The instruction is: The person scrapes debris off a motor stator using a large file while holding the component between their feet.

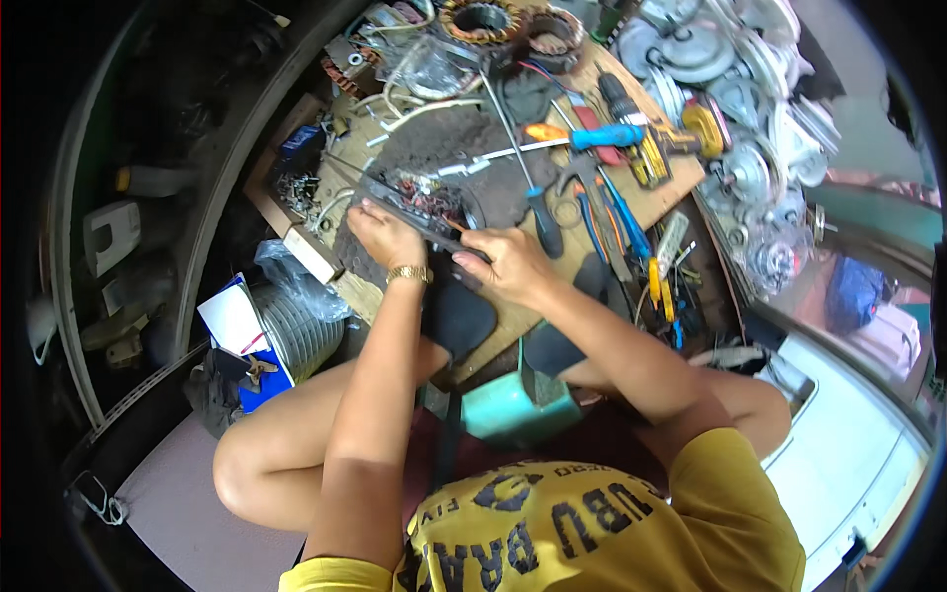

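My left hand (386,235), with a gold-coloured watch or bracelet (409,274) at the wrist, closes around the middle of a long dark narrow metal tool (414,219). Its exact kind is blurred. My right hand (510,263) grips the near right end of the same tool, which runs slanting from upper left to lower right. Just beyond the hands lies a part with red and dark wires (436,200), partly hidden by the tool. Beneath it spreads a dark grimy pad (436,140) on a wooden work board (510,333).
Right of the hands lie a blue-and-black screwdriver (546,222), a claw hammer (592,185), a yellow cordless drill (651,155) and pliers (588,222). Copper-wound stators (481,18) stand at the back. Metal housings (695,52) pile up at right. A wooden tray (311,248) edges the left.
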`<state>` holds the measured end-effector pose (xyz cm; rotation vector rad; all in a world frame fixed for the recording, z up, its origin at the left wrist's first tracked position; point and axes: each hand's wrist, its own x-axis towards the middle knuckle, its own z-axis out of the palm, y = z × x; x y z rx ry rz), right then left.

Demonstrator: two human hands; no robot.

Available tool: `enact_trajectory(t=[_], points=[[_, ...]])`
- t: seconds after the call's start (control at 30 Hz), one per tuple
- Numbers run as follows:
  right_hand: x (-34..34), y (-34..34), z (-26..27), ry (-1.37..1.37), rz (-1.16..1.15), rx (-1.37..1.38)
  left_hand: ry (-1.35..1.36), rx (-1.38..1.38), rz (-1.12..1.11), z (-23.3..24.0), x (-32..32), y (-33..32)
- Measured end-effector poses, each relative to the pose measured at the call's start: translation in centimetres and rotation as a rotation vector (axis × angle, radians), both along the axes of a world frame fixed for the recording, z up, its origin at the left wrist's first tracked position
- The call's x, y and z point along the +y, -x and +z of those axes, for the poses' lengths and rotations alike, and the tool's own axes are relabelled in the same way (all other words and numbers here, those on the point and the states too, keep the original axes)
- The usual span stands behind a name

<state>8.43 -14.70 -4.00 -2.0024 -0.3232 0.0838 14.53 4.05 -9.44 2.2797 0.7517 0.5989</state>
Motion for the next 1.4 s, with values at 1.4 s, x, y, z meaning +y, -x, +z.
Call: enact_trajectory(t=[1.4], points=[[-11.5, 5.6, 5.9, 0.027, 0.170, 0.182, 0.010, 0.009, 0.067, 1.1, 0.3, 1.0]])
